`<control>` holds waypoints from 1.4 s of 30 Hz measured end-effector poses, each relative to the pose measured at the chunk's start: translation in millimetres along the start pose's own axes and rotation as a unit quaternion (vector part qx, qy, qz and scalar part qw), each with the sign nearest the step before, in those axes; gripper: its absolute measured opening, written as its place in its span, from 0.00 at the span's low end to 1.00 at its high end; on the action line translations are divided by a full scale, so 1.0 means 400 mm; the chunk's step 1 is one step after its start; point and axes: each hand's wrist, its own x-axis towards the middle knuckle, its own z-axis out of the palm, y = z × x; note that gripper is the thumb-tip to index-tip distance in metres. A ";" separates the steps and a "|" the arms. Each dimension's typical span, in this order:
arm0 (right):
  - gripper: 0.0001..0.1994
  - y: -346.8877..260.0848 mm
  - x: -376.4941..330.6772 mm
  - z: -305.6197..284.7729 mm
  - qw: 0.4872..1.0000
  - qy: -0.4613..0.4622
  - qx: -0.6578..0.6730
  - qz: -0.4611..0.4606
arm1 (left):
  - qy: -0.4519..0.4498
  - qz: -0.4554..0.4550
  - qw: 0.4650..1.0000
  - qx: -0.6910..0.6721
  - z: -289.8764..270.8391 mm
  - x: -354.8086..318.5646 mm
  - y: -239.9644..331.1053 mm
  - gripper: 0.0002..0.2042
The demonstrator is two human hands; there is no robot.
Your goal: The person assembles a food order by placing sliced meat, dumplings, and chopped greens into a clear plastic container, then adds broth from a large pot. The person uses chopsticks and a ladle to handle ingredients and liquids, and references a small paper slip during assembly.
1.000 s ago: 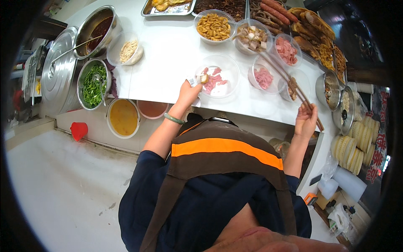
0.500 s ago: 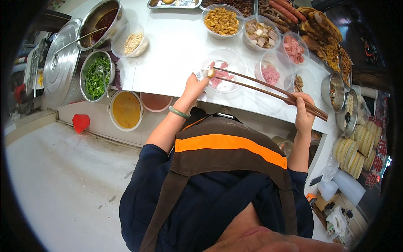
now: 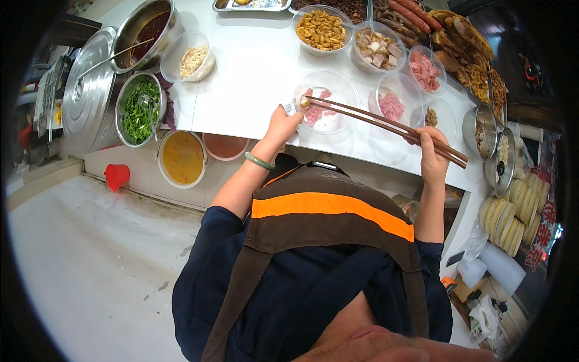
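Observation:
My right hand [image 3: 429, 152] grips a pair of long brown chopsticks [image 3: 375, 119], which reach leftward over a clear plastic bowl [image 3: 348, 111]. Their tips lie close together at a small yellowish-white chunk [image 3: 305, 101] by the bowl's left side. Thin pink meat slices [image 3: 315, 113] lie inside this bowl. At its near left edge, my left hand [image 3: 282, 125] has its fingers closed on a white printed paper slip [image 3: 289, 107]; whether they also hold the rim, I cannot tell. A green bangle [image 3: 259, 160] circles my left wrist.
Beyond the bowl stand tubs of yellow-brown pieces [image 3: 321, 29], meat chunks [image 3: 378, 47] and pink meat [image 3: 424, 71]. Another pink-meat tub [image 3: 392, 107] is to its right. Leftward are chopped greens [image 3: 139, 114], pale shreds [image 3: 193, 62] and a sauce pot [image 3: 143, 42].
The chopsticks have closed from a wide spread, and their tips now meet at the yellowish chunk. My right hand has shifted slightly left; my left hand has barely moved.

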 end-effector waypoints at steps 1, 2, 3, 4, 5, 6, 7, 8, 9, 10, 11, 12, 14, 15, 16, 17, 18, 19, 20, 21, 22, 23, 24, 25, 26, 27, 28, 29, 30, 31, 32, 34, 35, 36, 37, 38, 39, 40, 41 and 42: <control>0.07 0.004 0.001 0.004 1.000 -0.003 -0.006 -0.001 | -0.004 0.002 1.000 -0.005 0.001 -0.001 0.004 0.29; 0.07 0.006 0.001 0.007 1.000 -0.009 -0.003 0.005 | -0.008 0.004 1.000 -0.010 0.001 -0.002 0.009 0.29; 0.07 0.008 0.000 0.007 1.000 -0.001 -0.019 -0.004 | -0.016 0.001 1.000 -0.005 -0.001 -0.003 0.013 0.29; 0.07 0.008 0.000 0.005 1.000 0.002 -0.025 -0.008 | -0.024 -0.001 1.000 0.000 -0.003 -0.003 0.017 0.29; 0.07 0.008 0.000 0.003 1.000 -0.001 -0.019 -0.001 | -0.031 0.007 0.999 -0.002 -0.005 -0.004 0.021 0.29; 0.07 0.006 0.000 -0.005 0.999 0.017 -0.022 -0.017 | -0.031 -0.008 0.999 0.005 -0.006 -0.004 0.024 0.28; 0.07 0.002 -0.001 -0.017 0.999 0.029 0.001 -0.016 | -0.031 -0.014 0.999 0.006 -0.006 -0.005 0.026 0.28; 0.08 0.000 0.000 -0.029 0.998 0.058 0.019 -0.007 | -0.033 -0.012 0.999 0.002 -0.007 -0.005 0.027 0.28; 0.09 -0.001 -0.002 -0.041 0.995 0.092 0.043 0.011 | -0.032 -0.024 0.999 0.005 -0.008 -0.004 0.027 0.27; 0.09 -0.001 -0.002 -0.055 0.992 0.113 0.058 0.021 | -0.033 -0.029 0.999 0.003 -0.008 -0.003 0.027 0.27; 0.09 0.002 -0.003 -0.067 0.986 0.130 0.096 0.036 | -0.036 -0.027 0.999 -0.003 -0.009 0.001 0.026 0.27; 0.10 0.007 -0.009 -0.077 0.979 0.163 0.105 0.058 | -0.042 -0.020 0.999 -0.007 -0.010 0.005 0.024 0.26; 0.10 0.024 -0.020 -0.094 0.968 0.189 0.141 0.089 | -0.056 0.003 0.998 -0.024 -0.014 0.012 0.020 0.26; 0.10 0.035 -0.028 -0.100 0.961 0.195 0.165 0.106 | -0.059 0.000 0.998 -0.022 -0.016 0.015 0.017 0.25; 0.10 0.048 -0.037 -0.102 0.950 0.218 0.186 0.127 | -0.060 -0.002 0.998 -0.021 -0.018 0.017 0.015 0.25; 0.10 0.062 -0.047 -0.102 0.948 0.228 0.175 0.135 | -0.062 -0.001 0.998 -0.025 -0.022 0.018 0.014 0.25; 0.10 0.077 -0.058 -0.099 0.947 0.237 0.165 0.144 | -0.067 -0.011 0.997 -0.021 -0.026 0.020 0.014 0.25; 0.10 0.090 -0.070 -0.095 0.939 0.265 0.145 0.163 | -0.075 -0.016 0.997 -0.022 -0.029 0.022 0.015 0.24; 0.10 0.102 -0.083 -0.089 0.945 0.263 0.109 0.163 | -0.083 -0.013 0.996 -0.029 -0.031 0.022 0.017 0.24; 0.10 0.108 -0.094 -0.086 0.941 0.282 0.107 0.154 | -0.086 -0.015 0.996 -0.026 -0.031 0.024 0.020 0.24; 0.10 0.110 -0.106 -0.084 0.937 0.300 0.106 0.145 | -0.088 -0.009 0.996 -0.030 -0.030 0.025 0.023 0.24; 0.10 0.109 -0.119 -0.081 0.934 0.315 0.105 0.134 | -0.091 -0.003 0.995 -0.038 -0.031 0.024 0.025 0.24; 0.10 0.104 -0.128 -0.080 0.929 0.327 0.111 0.136 | -0.093 -0.012 0.995 -0.027 -0.033 0.023 0.028 0.23; 0.10 0.096 -0.137 -0.077 0.929 0.325 0.111 0.137 | -0.098 -0.020 0.995 -0.022 -0.034 0.024 0.031 0.23; 0.10 0.086 -0.143 -0.074 0.930 0.323 0.111 0.137 | -0.102 -0.016 0.994 -0.025 -0.034 0.026 0.032 0.23; 0.09 0.075 -0.146 -0.069 0.926 0.333 0.102 0.146 | -0.104 -0.023 0.994 -0.021 -0.034 0.027 0.033 0.22; 0.09 0.062 -0.150 -0.062 0.935 0.313 0.102 0.136 | -0.104 -0.020 0.994 -0.023 -0.035 0.028 0.032 0.22; 0.09 0.048 -0.152 -0.052 0.937 0.307 0.095 0.135 | -0.102 -0.012 0.994 -0.028 -0.036 0.028 0.031 0.21; 0.09 0.036 -0.153 -0.039 0.940 0.302 0.089 0.134 | -0.106 -0.013 0.994 -0.028 -0.037 0.028 0.030 0.21; 0.09 0.026 -0.151 -0.023 0.945 0.292 0.076 0.129 | -0.108 -0.009 0.994 -0.032 -0.038 0.029 0.029 0.20; 0.09 0.018 -0.146 -0.006 0.949 0.282 0.064 0.123 | -0.111 -0.004 0.993 -0.040 -0.039 0.030 0.028 0.19; 0.09 0.012 -0.133 0.027 0.957 0.263 0.041 0.114 | -0.115 -0.005 0.993 -0.025 -0.042 0.030 0.027 0.18; 0.09 0.014 -0.124 0.041 0.960 0.254 0.031 0.110 | -0.116 0.001 0.993 -0.026 -0.043 0.030 0.027 0.18; 0.09 0.017 -0.115 0.052 0.966 0.236 0.035 0.099 | -0.118 -0.009 0.993 -0.021 -0.044 0.030 0.027 0.17; 0.09 0.020 -0.107 0.058 0.966 0.240 0.020 0.097 | -0.119 -0.012 0.993 -0.021 -0.045 0.030 0.028 0.17; 0.09 0.024 -0.101 0.058 0.968 0.237 0.019 0.087 | -0.122 -0.003 0.992 -0.031 -0.046 0.030 0.029 0.17; 0.09 0.027 -0.099 0.054 0.970 0.227 0.035 0.078 | -0.122 -0.013 0.992 -0.027 -0.047 0.030 0.028 0.17; 0.08 0.027 -0.100 0.041 0.963 0.250 0.054 0.084 | -0.124 -0.010 0.992 -0.032 -0.047 0.030 0.028 0.17; 0.09 0.027 -0.105 0.023 0.959 0.265 0.054 0.082 | -0.125 0.000 0.991 -0.042 -0.046 0.032 0.026 0.17; 0.09 0.026 -0.114 0.001 0.952 0.279 0.077 0.100 | -0.121 -0.003 0.992 -0.037 -0.045 0.033 0.024 0.16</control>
